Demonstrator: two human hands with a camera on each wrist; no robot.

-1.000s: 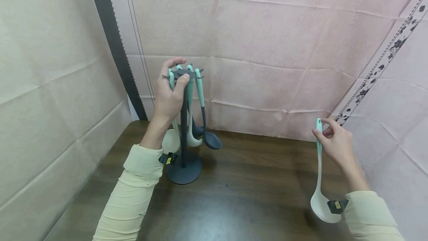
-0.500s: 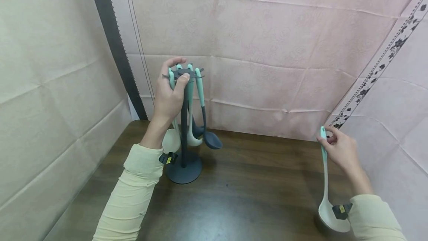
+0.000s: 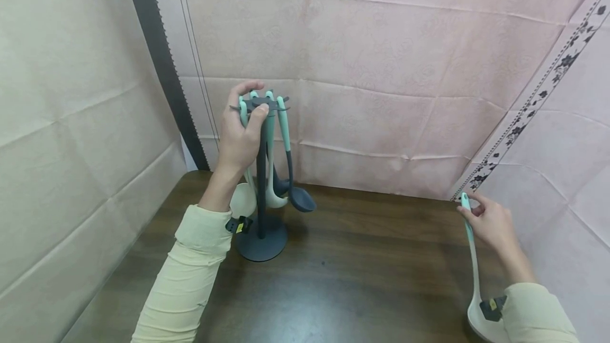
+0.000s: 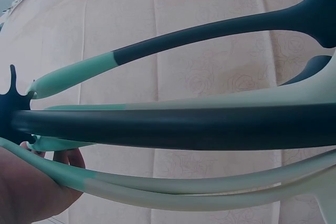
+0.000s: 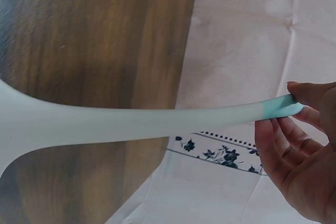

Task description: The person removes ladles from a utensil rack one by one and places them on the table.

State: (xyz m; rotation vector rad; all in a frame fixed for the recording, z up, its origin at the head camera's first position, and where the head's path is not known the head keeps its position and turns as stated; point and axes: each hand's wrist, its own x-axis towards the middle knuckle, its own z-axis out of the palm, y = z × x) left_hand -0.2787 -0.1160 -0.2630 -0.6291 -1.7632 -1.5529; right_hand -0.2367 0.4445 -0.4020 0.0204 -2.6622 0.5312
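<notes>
My left hand [image 3: 238, 144] grips the top of a dark utensil stand [image 3: 262, 247], thumb on its hub. Several utensils with mint-green handles hang there, among them a dark ladle [image 3: 302, 200] and a pale spoon-like utensil [image 3: 243, 201]. In the left wrist view the stand's post [image 4: 184, 128] runs between the handles, with part of the hand [image 4: 31, 192] at lower left. Far to the right, my right hand [image 3: 493, 226] pinches the mint handle end of a pale ladle [image 3: 475, 274]. Its bowl hangs low, partly behind the wrist camera and sleeve.
The brown wooden table [image 3: 362, 258] spreads between the two hands. Pale cloth [image 3: 362, 120] hangs behind it and along both sides. On the right, a floral border strip [image 3: 517, 128] runs down to the table's back corner.
My right hand has moved right and down toward the near side, taking the pale ladle with it. The left hand and the stand have stayed in place.
</notes>
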